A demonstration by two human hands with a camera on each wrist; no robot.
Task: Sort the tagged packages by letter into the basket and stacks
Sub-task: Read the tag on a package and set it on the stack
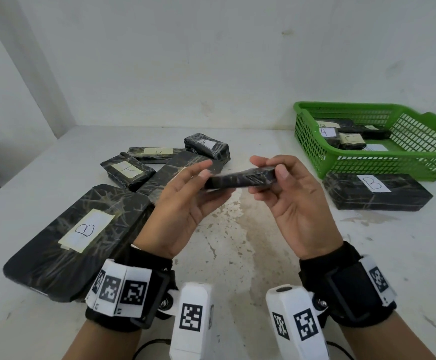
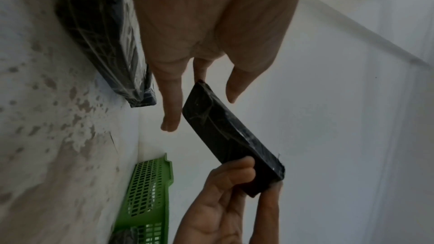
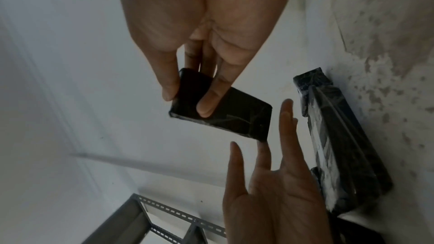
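A small black wrapped package (image 1: 240, 179) (image 2: 225, 133) (image 3: 234, 116) is held in the air over the middle of the table; no letter tag shows on it. My right hand (image 1: 271, 178) (image 3: 187, 103) pinches its right end between thumb and fingers. My left hand (image 1: 209, 183) (image 2: 202, 99) keeps its fingers nearly straight, their tips touching the package's left end. The green basket (image 1: 367, 106) stands at the back right with several tagged packages inside. In front of it lies a package tagged B (image 1: 377, 192).
To the left lie a large flat package tagged B (image 1: 81, 237), one tagged A (image 1: 127, 171), a small one tagged B (image 1: 206, 146), and two more long ones. A wall runs behind the table. A metal shelf frame (image 3: 164, 216) stands at the left.
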